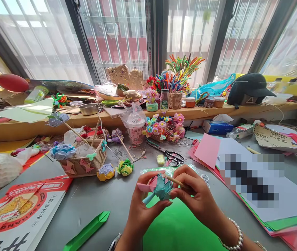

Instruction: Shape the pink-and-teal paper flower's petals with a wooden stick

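A folded paper flower (163, 188) in teal and pink is held between the thumb and fingers of my left hand (141, 209). My right hand (199, 195) grips a thin wooden stick (176, 181), whose tip meets the top of the flower. The right fingertips are also close against the teal petals; whether they press on them I cannot tell. Beneath both hands lies a bright green sheet of paper (179, 226). A green folded paper strip (87, 230) rests on the grey table to the left.
Finished paper flowers (125, 167) and a cardboard box (81, 165) stand at left. Black scissors (173, 157) lie beyond my hands, near a lidded plastic cup (135, 129). Stacked coloured paper (266, 212) covers the right side. Crowded craft supplies line the windowsill (198, 112).
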Demonstrator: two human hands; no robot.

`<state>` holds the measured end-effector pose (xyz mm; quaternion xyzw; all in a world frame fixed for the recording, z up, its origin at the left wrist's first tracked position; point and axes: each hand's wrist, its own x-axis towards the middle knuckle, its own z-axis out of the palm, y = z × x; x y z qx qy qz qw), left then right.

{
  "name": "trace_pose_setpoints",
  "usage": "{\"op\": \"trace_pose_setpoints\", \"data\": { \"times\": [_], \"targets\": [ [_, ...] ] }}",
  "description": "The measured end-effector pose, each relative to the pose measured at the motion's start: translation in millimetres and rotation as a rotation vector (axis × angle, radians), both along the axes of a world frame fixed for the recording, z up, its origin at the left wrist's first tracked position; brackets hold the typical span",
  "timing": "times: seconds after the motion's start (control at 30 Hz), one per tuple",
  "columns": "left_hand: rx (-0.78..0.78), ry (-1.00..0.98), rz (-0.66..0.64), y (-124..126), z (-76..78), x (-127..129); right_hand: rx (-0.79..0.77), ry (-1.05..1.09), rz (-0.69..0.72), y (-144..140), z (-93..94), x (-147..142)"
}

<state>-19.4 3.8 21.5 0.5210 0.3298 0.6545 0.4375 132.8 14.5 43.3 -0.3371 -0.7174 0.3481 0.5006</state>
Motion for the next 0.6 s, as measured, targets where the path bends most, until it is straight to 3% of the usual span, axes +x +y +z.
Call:
{"op": "trace_pose_setpoints", "data": {
  "times": [0.17, 0.43, 0.6],
  "targets": [
    [-0.034, -0.045, -0.033, -1.0, 3.0, 1.7, 0.067, -0.004, -0.057, -4.5, -2.4, -1.4],
    [-0.062, -0.057, -0.049, -2.0, 3.1, 3.0, -0.013, 0.009, 0.002, -4.7, -2.0, -3.6],
    [-0.191, -0.172, -0.09, -1.9, 2.2, 5.3, 0.072, -0.022, -0.005, -0.5, 2.7, 4.6]
  ]
}}
